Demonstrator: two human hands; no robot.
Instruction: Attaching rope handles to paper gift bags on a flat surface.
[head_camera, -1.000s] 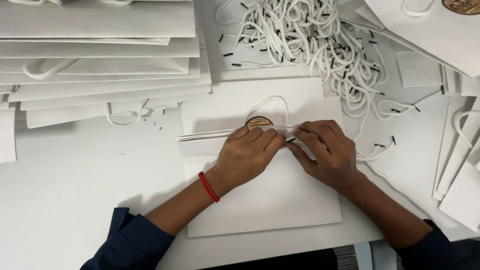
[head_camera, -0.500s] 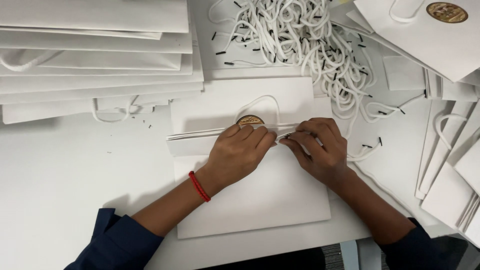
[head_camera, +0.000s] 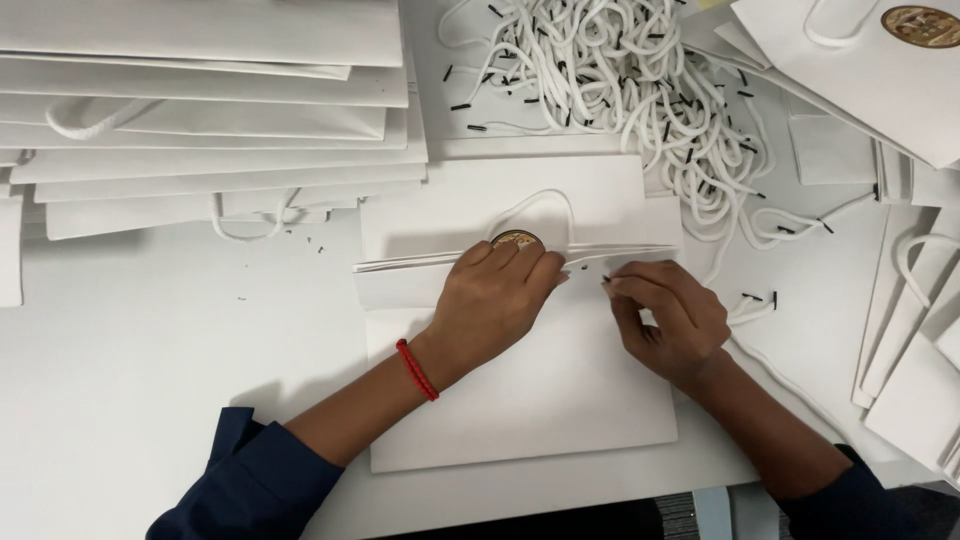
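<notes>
A flat white paper bag (head_camera: 520, 400) lies lengthwise left to right, its open top edge pointing toward the pile of cords (head_camera: 630, 80). The left hand (head_camera: 495, 305) presses that edge, fingers loosely curled. The right hand (head_camera: 670, 320) pinches a cord end beside it.

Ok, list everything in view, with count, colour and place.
bag: one, white, flat at centre under both hands
seal: one, round, gold-brown, on the bag by the left fingers
cords: a tangled pile, white with black tips, top centre
stacked bags: many, white, top left
more bags: several, white, along the right edge
table: one, white, beneath it all
bracelet: one, red, left wrist
left hand: pressing the bag's top
right hand: fingers pinched at the bag's top edge
</notes>
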